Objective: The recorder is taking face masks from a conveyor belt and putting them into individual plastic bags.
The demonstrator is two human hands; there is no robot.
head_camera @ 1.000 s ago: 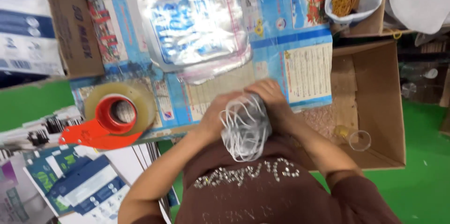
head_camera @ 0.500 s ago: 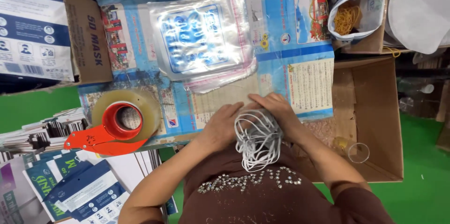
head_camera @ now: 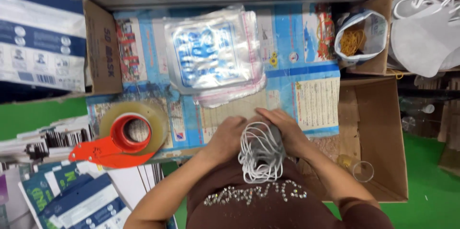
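Observation:
Both my hands hold a stack of grey face masks (head_camera: 268, 150) with white ear loops, close to my chest at the near edge of the work surface. My left hand (head_camera: 225, 139) grips the stack's left side. My right hand (head_camera: 283, 130) wraps over its top and right side. The white loops hang down in a bundle toward my brown sequinned shirt. Beyond the hands lies a pile of clear plastic sleeves with blue print (head_camera: 213, 56) on a blue printed sheet (head_camera: 297, 73).
A tape roll in a red dispenser (head_camera: 127, 135) sits left of my hands. An open cardboard box (head_camera: 383, 133) stands at right, a bag of rubber bands (head_camera: 357, 39) and white masks (head_camera: 426, 27) behind it. Mask cartons (head_camera: 43, 37) and printed packets (head_camera: 57, 195) lie at left.
The mask stack has moved slightly lower and my hands have shifted their grip around it; the view has tilted so the table sits lower in frame.

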